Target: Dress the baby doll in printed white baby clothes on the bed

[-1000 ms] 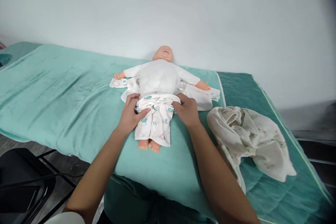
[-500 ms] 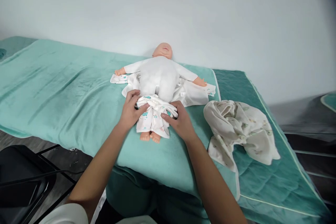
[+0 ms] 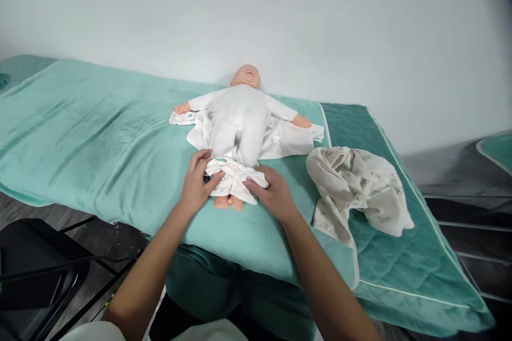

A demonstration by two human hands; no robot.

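Observation:
A baby doll with a white cloth body lies on its back, arms spread, head toward the wall. White printed baby pants are bunched around its lower legs, with the bare feet sticking out below. My left hand grips the pants' left side, thumb on top. On the right side, my right hand pinches the same bunched cloth between thumb and fingers. Under the doll's back and arms is a spread white printed baby shirt.
A crumpled cream printed garment lies to the right, across a light green blanket and the darker quilted cover. Behind the bed rises a white wall. A black folding chair stands at lower left.
Both hands have moved down the doll's legs toward the feet, drawing the pants with them. The pants are more bunched, and more of the white legs shows.

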